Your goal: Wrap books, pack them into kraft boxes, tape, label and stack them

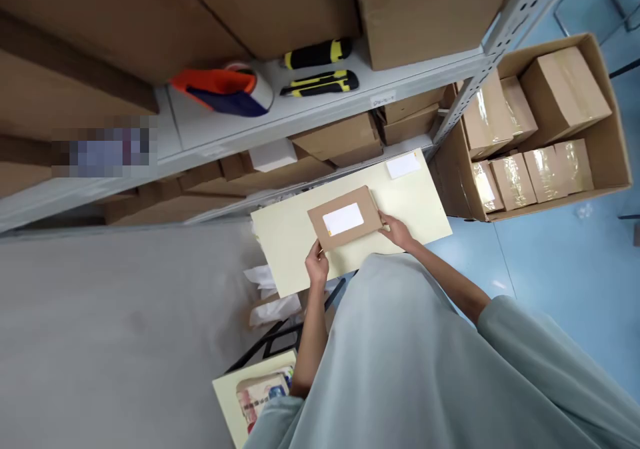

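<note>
Parcel (345, 219) over the counter (283, 239), long axis running hand to hand; left hand (317, 263) grips one end, right hand (397, 230) the other.

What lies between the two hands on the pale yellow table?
Head view: a brown parcel with a white label lies between the left hand and right hand, both holding it.

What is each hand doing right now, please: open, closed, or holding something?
Left hand: fingers closed on the brown package at its near corner.
Right hand: fingers gripping the same package's other end.
</note>
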`<state>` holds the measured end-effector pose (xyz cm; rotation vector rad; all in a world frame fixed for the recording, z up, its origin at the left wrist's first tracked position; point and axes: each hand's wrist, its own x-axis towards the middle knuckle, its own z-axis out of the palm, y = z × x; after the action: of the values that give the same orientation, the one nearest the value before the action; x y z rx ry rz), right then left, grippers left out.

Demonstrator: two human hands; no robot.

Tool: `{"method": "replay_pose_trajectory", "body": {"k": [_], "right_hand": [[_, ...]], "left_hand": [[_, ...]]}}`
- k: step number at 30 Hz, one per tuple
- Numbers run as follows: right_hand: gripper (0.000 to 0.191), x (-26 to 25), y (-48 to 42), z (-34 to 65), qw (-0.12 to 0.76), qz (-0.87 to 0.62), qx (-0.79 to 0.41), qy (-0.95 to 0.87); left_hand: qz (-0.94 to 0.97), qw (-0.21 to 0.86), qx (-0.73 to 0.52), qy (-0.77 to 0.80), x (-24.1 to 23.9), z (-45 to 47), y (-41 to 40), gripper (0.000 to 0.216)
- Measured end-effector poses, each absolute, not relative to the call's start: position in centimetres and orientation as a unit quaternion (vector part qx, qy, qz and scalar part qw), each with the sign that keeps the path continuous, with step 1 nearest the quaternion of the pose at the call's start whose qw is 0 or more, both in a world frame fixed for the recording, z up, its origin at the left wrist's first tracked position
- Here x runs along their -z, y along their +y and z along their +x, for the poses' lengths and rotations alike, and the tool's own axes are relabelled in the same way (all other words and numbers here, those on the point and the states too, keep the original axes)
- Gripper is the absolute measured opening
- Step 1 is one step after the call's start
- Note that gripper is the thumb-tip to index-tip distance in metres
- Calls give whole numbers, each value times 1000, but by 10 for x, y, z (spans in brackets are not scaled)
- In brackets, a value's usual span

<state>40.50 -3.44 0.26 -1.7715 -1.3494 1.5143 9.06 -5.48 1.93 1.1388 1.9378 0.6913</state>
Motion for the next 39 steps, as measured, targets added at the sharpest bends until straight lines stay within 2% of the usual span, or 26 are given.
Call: {"method": "replay_pose_trajectory", "body": {"k": [2,6,10,13,15,17,20,24,29,39], "right_hand": [[77,-1,-36,413,222,-639,-557,-483],[58,5,-19,444,264,-660,-504,-491],[54,18,26,488,340,-721,-415,-439],[57,29,66,514,370,-760,-369,-387],[60,37,89,523,381,-768,-361,-367],[63,45,107,526,391,-768,-359,-358],[64,57,122,524,387,-773,-358,-353],[59,71,128,522,374,-785,-358,-340],[60,70,127,518,358,-789,-348,-359],[60,75,131,517,316,-796,-330,-397]], "left_hand": [[451,332,-304,771,-29,91,-51,62],[500,271,-349,745,-58,120,-18,62],[591,348,-347,640,-71,196,33,56],[606,456,-310,574,-49,267,75,52],[565,496,-256,607,-23,309,101,52],[520,487,-196,674,4,341,125,52],[508,462,-176,705,35,365,149,45],[522,430,-193,711,53,370,157,36],[532,393,-203,722,55,371,150,37],[463,361,-224,778,51,370,154,12]]}}
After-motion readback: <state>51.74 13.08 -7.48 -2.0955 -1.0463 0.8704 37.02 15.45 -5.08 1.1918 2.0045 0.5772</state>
